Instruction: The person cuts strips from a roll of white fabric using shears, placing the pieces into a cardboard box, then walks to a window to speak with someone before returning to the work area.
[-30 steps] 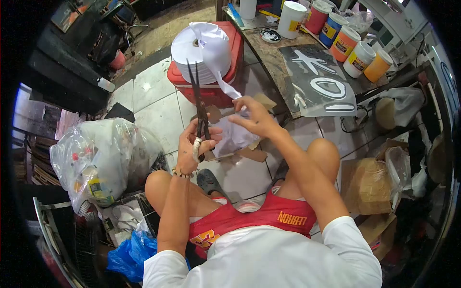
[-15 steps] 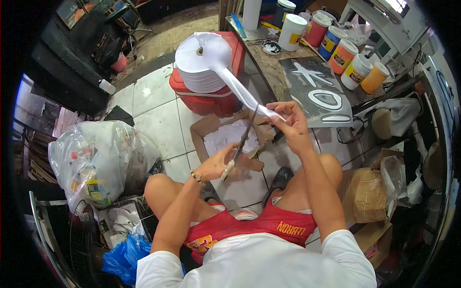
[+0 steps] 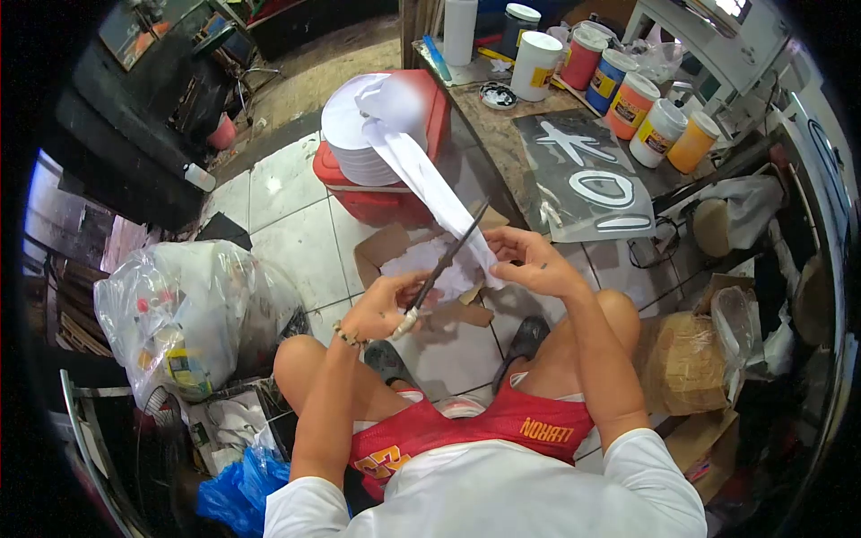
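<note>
A knife (image 3: 445, 262) with a long dark blade and a pale handle is in my left hand (image 3: 380, 307). My left fingers wrap round it, and the blade points up and to the right. My right hand (image 3: 535, 260) pinches the loose end of a white fabric strip (image 3: 429, 184). That strip runs down from a large white roll (image 3: 354, 134), which sits on a red cooler (image 3: 377, 203). The blade's upper part crosses beside the strip near my right fingers; whether they touch, I cannot tell. Below both hands, an open cardboard box (image 3: 370, 255) holds white fabric pieces (image 3: 457, 280).
Paint jars (image 3: 633, 105) stand along the workbench (image 3: 489, 121) at upper right. A dark stencil sheet (image 3: 583, 179) with white markings hangs over its edge. On the left slumps a clear plastic bag (image 3: 193, 309) of items. A taped cardboard carton (image 3: 686, 363) is beside my right knee.
More of the strip has come down from the roll, hanging wider. My right hand has moved lower and slightly left. The knife has shifted, its tip now right of the strip.
</note>
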A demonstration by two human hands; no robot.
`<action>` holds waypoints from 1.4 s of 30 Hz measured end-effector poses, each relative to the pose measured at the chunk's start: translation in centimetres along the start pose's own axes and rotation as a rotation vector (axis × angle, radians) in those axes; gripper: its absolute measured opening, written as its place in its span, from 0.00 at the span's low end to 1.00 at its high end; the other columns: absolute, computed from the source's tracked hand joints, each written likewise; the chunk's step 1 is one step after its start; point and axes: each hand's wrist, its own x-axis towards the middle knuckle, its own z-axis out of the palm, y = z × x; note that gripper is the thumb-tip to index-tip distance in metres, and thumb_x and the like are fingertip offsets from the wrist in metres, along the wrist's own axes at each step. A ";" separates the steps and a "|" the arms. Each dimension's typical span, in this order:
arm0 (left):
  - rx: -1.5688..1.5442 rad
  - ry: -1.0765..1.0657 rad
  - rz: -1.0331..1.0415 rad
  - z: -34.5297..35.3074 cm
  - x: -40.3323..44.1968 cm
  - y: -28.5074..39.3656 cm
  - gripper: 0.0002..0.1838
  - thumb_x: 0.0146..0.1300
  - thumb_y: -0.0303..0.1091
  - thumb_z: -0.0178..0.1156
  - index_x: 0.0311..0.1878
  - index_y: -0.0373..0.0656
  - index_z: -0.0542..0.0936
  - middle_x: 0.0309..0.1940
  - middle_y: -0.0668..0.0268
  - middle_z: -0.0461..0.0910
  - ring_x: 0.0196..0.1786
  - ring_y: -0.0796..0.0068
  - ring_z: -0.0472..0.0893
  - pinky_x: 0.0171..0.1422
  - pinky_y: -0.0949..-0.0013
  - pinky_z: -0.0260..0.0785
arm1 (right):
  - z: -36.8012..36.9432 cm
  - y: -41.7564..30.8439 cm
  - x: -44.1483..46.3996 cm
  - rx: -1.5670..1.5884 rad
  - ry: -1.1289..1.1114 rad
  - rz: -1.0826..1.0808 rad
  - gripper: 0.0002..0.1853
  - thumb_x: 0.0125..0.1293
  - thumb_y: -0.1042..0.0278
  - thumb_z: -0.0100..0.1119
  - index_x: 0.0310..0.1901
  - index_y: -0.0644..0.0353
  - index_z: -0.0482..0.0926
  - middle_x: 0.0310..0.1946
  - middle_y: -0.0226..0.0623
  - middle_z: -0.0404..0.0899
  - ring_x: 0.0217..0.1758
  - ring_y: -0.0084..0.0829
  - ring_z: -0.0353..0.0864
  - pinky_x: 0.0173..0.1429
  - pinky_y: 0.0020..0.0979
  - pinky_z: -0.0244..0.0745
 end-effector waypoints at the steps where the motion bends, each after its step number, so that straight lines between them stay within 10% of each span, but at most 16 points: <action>1: 0.028 -0.001 -0.028 0.2 -0.1 -0.1 0.42 0.49 0.22 0.71 0.70 0.35 0.66 0.56 0.56 0.80 0.58 0.71 0.78 0.59 0.69 0.73 | 0.1 0.0 0.2 -0.049 -0.004 0.010 0.26 0.63 0.76 0.64 0.62 0.70 0.69 0.50 0.39 0.78 0.52 0.26 0.79 0.59 0.29 0.75; 12: -0.293 -0.037 -0.042 2.6 -0.1 -0.1 0.39 0.51 0.23 0.70 0.68 0.36 0.67 0.54 0.52 0.80 0.54 0.67 0.81 0.50 0.72 0.76 | 1.3 -0.7 0.9 -0.179 0.139 -0.022 0.11 0.68 0.63 0.63 0.40 0.64 0.80 0.33 0.25 0.78 0.36 0.15 0.72 0.41 0.23 0.68; 20: -0.206 -0.124 0.059 3.0 -0.2 1.5 0.52 0.44 0.34 0.78 0.72 0.36 0.61 0.61 0.56 0.75 0.64 0.67 0.75 0.68 0.63 0.66 | 1.1 -1.9 0.8 -0.191 -0.010 -0.345 0.10 0.64 0.66 0.63 0.40 0.64 0.85 0.73 0.45 0.57 0.73 0.38 0.60 0.73 0.41 0.54; 24: -0.265 -0.178 0.067 3.4 -0.3 3.3 0.51 0.44 0.29 0.73 0.73 0.34 0.58 0.65 0.55 0.72 0.70 0.65 0.70 0.76 0.62 0.58 | 1.4 -1.2 1.3 -0.064 0.002 -0.395 0.12 0.62 0.63 0.63 0.38 0.65 0.85 0.75 0.48 0.55 0.77 0.39 0.55 0.74 0.44 0.51; 32: -0.201 -0.121 0.009 3.0 -0.5 1.8 0.47 0.46 0.26 0.71 0.73 0.38 0.62 0.66 0.59 0.72 0.69 0.69 0.71 0.71 0.65 0.64 | 2.2 -1.9 1.0 0.073 -0.174 -0.206 0.26 0.66 0.72 0.57 0.66 0.58 0.73 0.52 0.31 0.80 0.53 0.20 0.76 0.61 0.27 0.70; 39: -0.290 -0.187 -0.166 2.8 -0.9 1.6 0.46 0.50 0.26 0.71 0.73 0.37 0.61 0.64 0.56 0.73 0.68 0.68 0.72 0.68 0.65 0.67 | 2.2 -2.1 0.8 0.125 -0.120 -0.148 0.23 0.67 0.73 0.55 0.64 0.57 0.75 0.50 0.30 0.80 0.51 0.20 0.76 0.59 0.27 0.70; 42: -0.310 -0.111 0.134 3.7 -0.1 0.2 0.47 0.50 0.27 0.72 0.74 0.37 0.59 0.64 0.54 0.73 0.66 0.69 0.73 0.64 0.67 0.70 | 2.6 0.0 1.8 -0.202 -0.129 -0.352 0.19 0.69 0.72 0.53 0.60 0.61 0.78 0.46 0.34 0.81 0.48 0.22 0.76 0.55 0.28 0.70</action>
